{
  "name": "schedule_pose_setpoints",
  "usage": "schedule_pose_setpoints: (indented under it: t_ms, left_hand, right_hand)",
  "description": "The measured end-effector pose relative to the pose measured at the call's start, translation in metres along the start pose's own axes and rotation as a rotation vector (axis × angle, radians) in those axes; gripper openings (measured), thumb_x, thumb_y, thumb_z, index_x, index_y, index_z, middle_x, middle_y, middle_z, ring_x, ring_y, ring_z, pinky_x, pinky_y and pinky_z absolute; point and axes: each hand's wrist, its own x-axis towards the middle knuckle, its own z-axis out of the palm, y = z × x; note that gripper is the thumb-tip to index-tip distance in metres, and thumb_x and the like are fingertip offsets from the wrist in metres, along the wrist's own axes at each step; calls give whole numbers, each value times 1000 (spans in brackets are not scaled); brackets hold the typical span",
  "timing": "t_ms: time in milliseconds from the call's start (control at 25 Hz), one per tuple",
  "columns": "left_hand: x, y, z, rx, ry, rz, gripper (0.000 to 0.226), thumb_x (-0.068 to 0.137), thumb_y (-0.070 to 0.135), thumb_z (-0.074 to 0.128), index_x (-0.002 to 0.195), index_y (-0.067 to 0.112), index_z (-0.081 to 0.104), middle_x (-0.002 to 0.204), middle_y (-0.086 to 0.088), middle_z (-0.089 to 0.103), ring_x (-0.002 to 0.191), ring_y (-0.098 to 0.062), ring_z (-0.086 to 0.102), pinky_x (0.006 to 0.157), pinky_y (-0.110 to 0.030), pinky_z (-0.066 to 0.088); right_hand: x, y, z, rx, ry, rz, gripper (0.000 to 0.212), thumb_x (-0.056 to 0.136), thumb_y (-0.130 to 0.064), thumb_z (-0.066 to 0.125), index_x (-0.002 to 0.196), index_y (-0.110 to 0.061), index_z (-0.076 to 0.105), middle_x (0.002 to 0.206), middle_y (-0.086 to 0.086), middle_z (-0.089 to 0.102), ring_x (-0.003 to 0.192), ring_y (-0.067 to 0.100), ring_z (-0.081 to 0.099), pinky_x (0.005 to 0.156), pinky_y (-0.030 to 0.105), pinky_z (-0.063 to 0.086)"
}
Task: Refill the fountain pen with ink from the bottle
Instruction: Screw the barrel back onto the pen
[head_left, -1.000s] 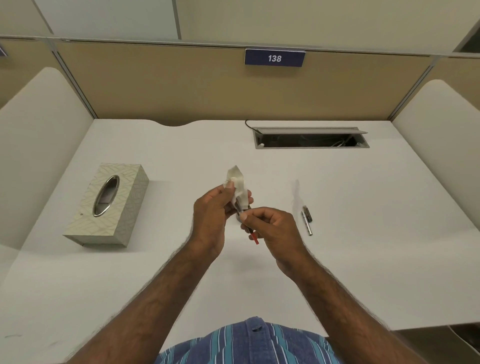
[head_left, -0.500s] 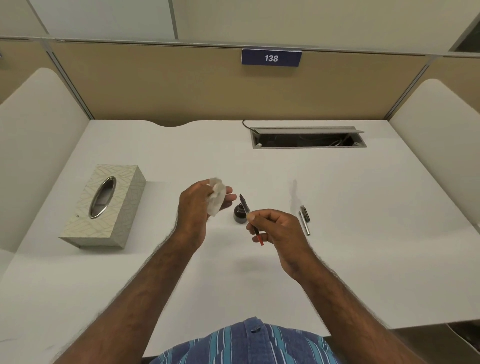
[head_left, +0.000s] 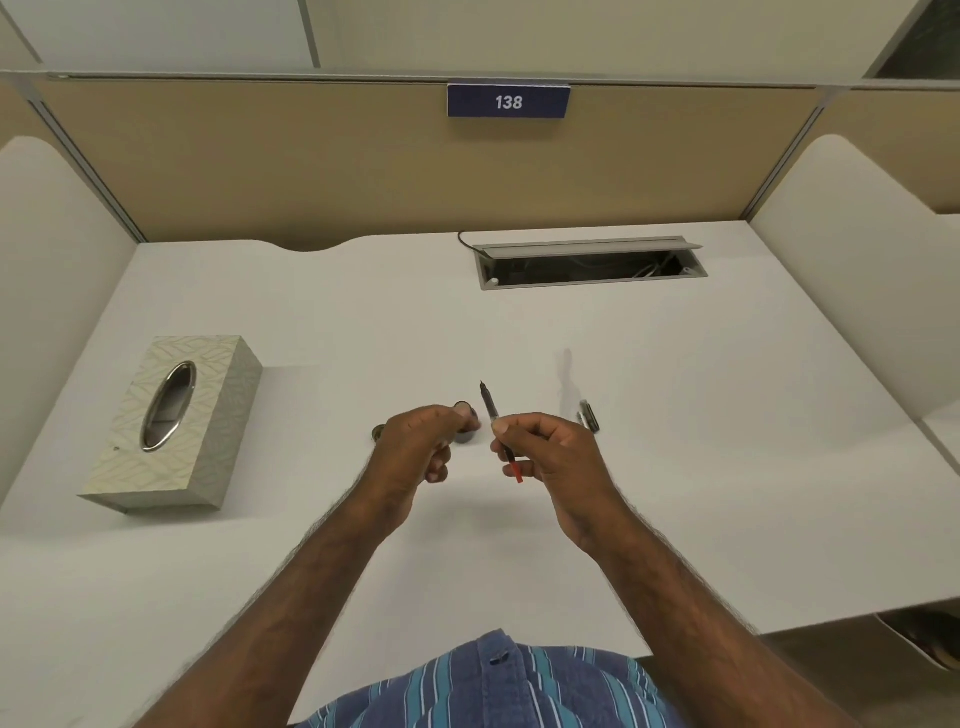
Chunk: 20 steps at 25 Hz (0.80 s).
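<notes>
Right hand (head_left: 550, 457) raised above the desk (head_left: 675, 467), thumb and fingers pinched round the fountain pen (head_left: 497, 428), nib end pointing up and away, red tip at the lower end below the fingers. Pen held just right of the ink bottle (head_left: 465, 431), apart from it. Left hand (head_left: 415, 457) curled over and in front of the ink bottle, fingertips at its near side; cannot tell whether gripping the bottle or holding something else inside the fist. Ink bottle small and dark, standing on the desk, mouth open and round. Small dark cap (head_left: 378, 432) flat on the desk left of the ink bottle, half hidden behind the left hand. Pen barrel and cap (head_left: 588, 415), black and silver, lying on the desk right of the ink bottle, beyond the right hand. Tissue box (head_left: 171, 426) well left of the ink bottle, pale patterned, with a metal oval opening on top. Open cable slot (head_left: 589, 265) set in the desk farther back and right of the ink bottle. Blue sign (head_left: 508, 101) on the partition far behind the ink bottle, white digits "138". No brand or label readable on the bottle or pen.
</notes>
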Motion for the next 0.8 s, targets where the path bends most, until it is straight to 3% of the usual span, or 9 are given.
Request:
schedule_pose_setpoints:
  t_ms: [120, 240, 520, 640, 800]
  left_hand:
    - [-7, -4, 12, -18, -74, 35, 20, 98, 26, 72, 99, 10, 84, 78, -6, 49, 60, -15, 39, 54, -27, 32]
    - [-5, -8, 17, -6, -93, 24, 23, 95, 33, 76, 104, 15, 85, 82, -5, 54, 63, -15, 40, 56, -27, 34]
    - [0, -19, 22, -42, -40, -23, 21, 95, 32, 74, 103, 17, 86, 66, 6, 50, 63, -16, 39, 57, -26, 34]
    - [4, -21, 23, -39, -29, -23, 21, 95, 34, 74, 103, 18, 86, 79, -4, 50, 64, -16, 39, 57, -26, 34]
    - [12, -21, 23, -56, -16, -26, 22, 92, 37, 77, 102, 20, 86, 97, -10, 59, 64, -16, 38, 57, -27, 31]
  right_hand:
    - [1, 5, -3, 2, -4, 22, 17, 94, -21, 80, 98, -5, 83, 86, 9, 79, 82, 19, 70, 80, 40, 58]
    - [1, 12, -5, 8, 0, 42, 20, 93, -22, 81, 98, -3, 83, 87, 10, 80, 84, 21, 71, 79, 39, 57]
    - [4, 28, -17, -6, -20, 74, 17, 95, -23, 80, 98, -7, 84, 90, 6, 81, 81, 20, 69, 74, 33, 57]
    - [12, 36, -32, -76, 111, 66, 13, 92, -26, 82, 96, -14, 85, 94, -1, 84, 89, 20, 77, 78, 33, 61]
    - [31, 54, -61, -435, 433, -23, 14, 89, -33, 84, 92, -20, 84, 85, -10, 81, 84, 6, 76, 81, 23, 58]
